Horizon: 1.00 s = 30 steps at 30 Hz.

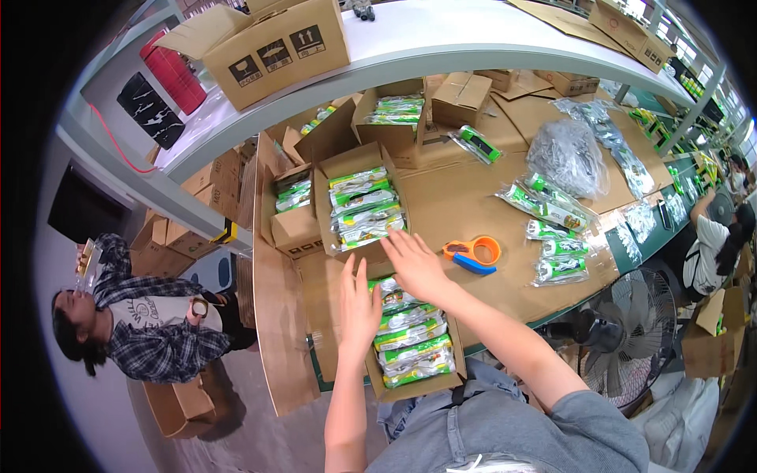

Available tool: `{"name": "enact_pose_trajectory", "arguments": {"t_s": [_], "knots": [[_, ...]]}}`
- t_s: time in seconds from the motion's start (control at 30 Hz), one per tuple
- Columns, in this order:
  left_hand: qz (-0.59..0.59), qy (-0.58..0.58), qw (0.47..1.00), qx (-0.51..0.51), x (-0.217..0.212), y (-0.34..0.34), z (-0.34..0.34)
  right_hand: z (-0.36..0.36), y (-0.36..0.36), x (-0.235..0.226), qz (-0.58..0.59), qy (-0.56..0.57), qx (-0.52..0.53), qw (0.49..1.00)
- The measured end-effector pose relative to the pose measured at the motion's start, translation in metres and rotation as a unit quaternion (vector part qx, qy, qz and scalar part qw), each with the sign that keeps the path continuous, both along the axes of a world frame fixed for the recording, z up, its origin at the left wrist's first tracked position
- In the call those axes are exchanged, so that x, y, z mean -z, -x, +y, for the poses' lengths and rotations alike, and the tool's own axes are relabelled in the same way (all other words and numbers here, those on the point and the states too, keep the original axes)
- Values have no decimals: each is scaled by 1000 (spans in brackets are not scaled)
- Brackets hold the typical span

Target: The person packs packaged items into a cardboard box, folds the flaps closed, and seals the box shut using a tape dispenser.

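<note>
My left hand (359, 303) is held over the left edge of the near carton (453, 381), fingers stretched out and nothing in them. My right hand (416, 266) reaches over that carton's far end, fingers spread, by the near edge of a second open carton (322, 206). Whether either hand touches a carton is unclear. Rows of green-and-white plastic packets (412, 337) fill the near carton; my hands cover its far end. Similar packets (364, 206) lie in the second carton. An orange-and-blue tape dispenser (482, 251) rests to the right of my right hand.
Wrapped packets (561, 251) and a heap of clear plastic bags (566, 158) lie on the right of the cardboard-covered table (441, 189). A shelf (441, 31) spans the far side. A black fan (631, 335) stands at right. Another person (150, 331) is at left.
</note>
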<state>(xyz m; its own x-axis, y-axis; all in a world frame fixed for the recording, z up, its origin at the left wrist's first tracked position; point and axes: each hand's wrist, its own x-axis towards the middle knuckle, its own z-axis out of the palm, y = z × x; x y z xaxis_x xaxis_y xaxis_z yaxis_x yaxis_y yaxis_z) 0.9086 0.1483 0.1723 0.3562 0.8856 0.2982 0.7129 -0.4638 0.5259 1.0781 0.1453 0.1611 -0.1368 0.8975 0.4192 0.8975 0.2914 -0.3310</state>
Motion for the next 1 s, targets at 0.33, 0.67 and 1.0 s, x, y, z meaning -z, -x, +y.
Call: {"name": "enact_pose_trajectory", "arguments": {"t_s": [0.33, 0.67, 1.0], "knots": [[378, -6, 923, 67, 145, -9, -36, -54, 37, 103, -182, 309, 16, 933], [329, 177, 846, 380, 51, -6, -63, -37, 14, 99, -227, 284, -9, 931], [296, 69, 944, 130, 46, 24, -147, -31, 0, 104, -126, 207, 95, 965]]}}
